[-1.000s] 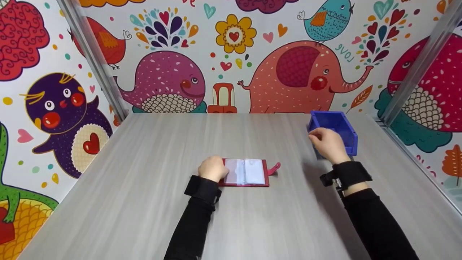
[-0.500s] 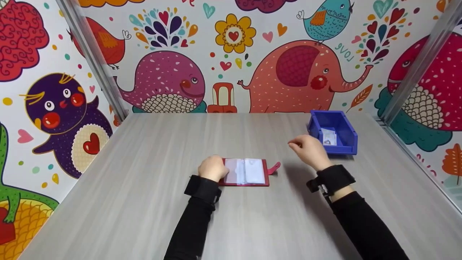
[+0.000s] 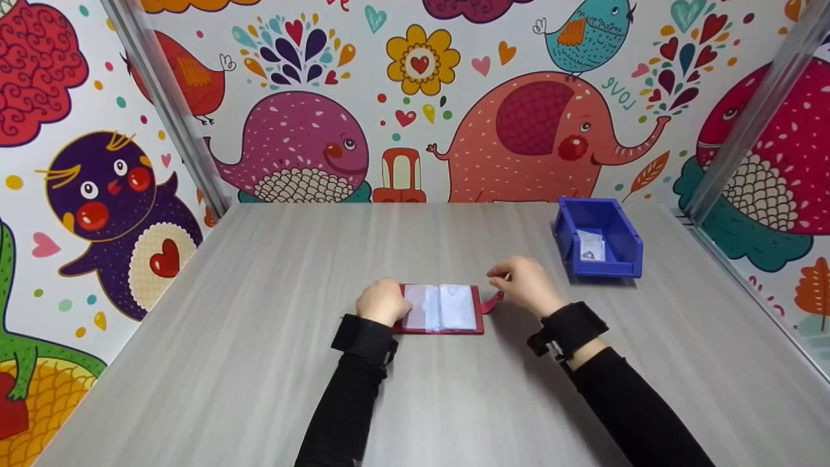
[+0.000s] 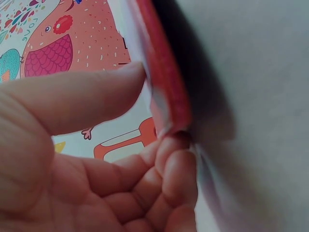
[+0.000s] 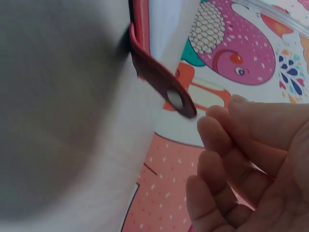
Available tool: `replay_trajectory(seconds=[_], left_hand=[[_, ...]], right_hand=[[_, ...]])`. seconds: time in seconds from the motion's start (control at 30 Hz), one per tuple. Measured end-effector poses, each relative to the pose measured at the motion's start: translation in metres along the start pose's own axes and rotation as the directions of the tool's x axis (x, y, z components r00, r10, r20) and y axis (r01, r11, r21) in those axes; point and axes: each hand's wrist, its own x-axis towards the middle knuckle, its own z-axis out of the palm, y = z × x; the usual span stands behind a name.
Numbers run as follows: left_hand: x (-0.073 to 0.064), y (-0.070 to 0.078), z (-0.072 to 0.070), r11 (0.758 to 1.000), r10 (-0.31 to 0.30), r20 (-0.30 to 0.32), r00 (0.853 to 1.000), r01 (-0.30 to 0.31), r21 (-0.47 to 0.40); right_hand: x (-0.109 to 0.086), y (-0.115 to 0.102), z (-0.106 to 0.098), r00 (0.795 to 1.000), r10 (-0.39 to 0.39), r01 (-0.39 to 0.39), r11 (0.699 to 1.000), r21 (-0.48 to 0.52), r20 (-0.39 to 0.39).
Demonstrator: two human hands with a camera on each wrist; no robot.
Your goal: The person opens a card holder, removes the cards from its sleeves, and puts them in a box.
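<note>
A red card holder (image 3: 480, 310) lies spread open on the table, with clear sleeves (image 3: 457, 308) inside. Its short strap with a metal snap (image 5: 175, 99) sticks out from the right side. My left hand (image 3: 381, 302) pinches the holder's left edge; the left wrist view shows the thumb (image 4: 104, 94) on the inner face and curled fingers at the lower corner. Just beyond the strap's end, my right hand (image 3: 526, 285) hovers with its fingers loosely bent and the thumb close to the index finger. Nothing shows between those fingertips, and a small gap separates them from the strap.
A blue plastic bin (image 3: 630, 250) stands at the back right of the table (image 3: 259, 363). Inside it lie pale printed cards (image 3: 591, 246). Walls with cartoon animals enclose the back and sides, and metal posts (image 3: 175, 110) rise at the corners.
My right hand has moved left and towards me, from over the blue bin to beside the strap, uncovering the cards in the bin. The left hand and the card holder have stayed put.
</note>
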Motion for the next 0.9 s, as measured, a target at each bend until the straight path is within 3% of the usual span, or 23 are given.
replay_trajectory(seconds=[0.4,0.67,0.9], left_hand=[[0.002,0.0,0.001,1.0,-0.022,0.011,1.0,0.022,0.003],[0.004,0.0,0.002,1.0,-0.024,0.019,1.0,0.024,0.007],[0.004,-0.001,0.002,1.0,-0.025,0.023,0.999,0.025,0.002]], right_hand=[[0.005,-0.012,0.024,0.999,-0.032,0.033,0.999,-0.012,0.04],[0.008,-0.013,0.034,0.993,-0.118,0.118,0.992,-0.052,0.017],[0.01,-0.013,0.04,0.994,-0.101,0.105,0.99,-0.092,0.04]])
